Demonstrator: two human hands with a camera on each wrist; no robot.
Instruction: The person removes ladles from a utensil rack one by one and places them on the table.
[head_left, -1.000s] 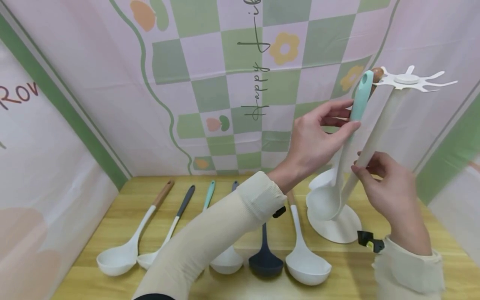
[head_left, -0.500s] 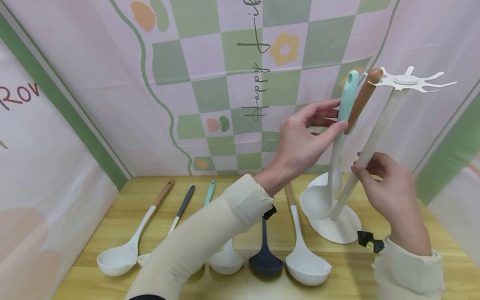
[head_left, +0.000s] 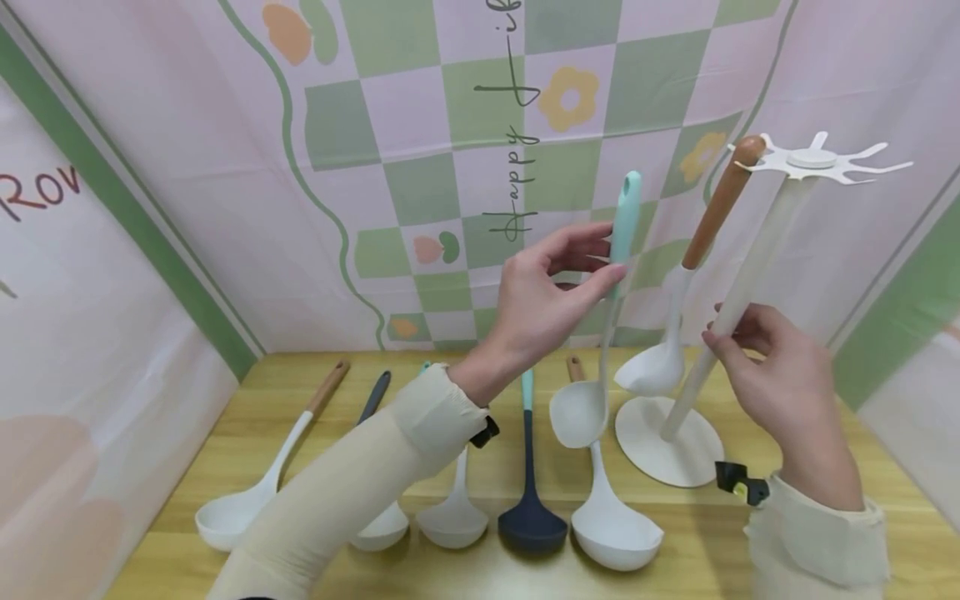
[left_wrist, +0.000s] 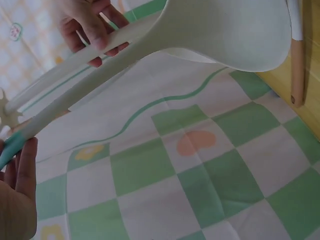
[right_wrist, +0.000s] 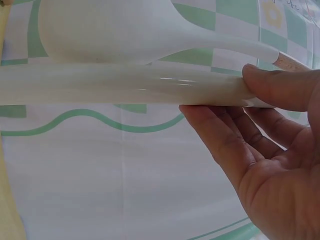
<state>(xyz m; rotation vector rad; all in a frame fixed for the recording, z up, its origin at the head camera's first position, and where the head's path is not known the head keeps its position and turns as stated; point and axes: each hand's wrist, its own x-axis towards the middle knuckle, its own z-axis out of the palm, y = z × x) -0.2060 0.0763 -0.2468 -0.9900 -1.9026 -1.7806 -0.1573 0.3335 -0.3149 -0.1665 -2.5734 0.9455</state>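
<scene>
My left hand (head_left: 543, 283) pinches the mint-green handle of a white ladle (head_left: 581, 414), holding it upright above the table with its bowl hanging down. In the left wrist view the ladle's pale shaft (left_wrist: 80, 95) runs up from the fingers to the large bowl. My right hand (head_left: 780, 375) grips the white post of a utensil stand (head_left: 757, 258), fingers and thumb around its lower half. From one hook of the stand's top hangs a white ladle with a brown handle (head_left: 716, 204). The right wrist view shows the post (right_wrist: 125, 85) between thumb and fingers.
Several ladles lie in a row on the wooden table (head_left: 225, 417): a white one with a brown handle (head_left: 236, 518) at far left, a dark blue one (head_left: 531, 525), and a white one (head_left: 618, 533) nearest the stand's round base (head_left: 652, 454). A patterned cloth (head_left: 480, 167) hangs behind.
My left hand has carried the mint-handled ladle leftward and slightly down, away from the stand. The brown-handled ladle on the hook is now uncovered. My right hand stays on the post.
</scene>
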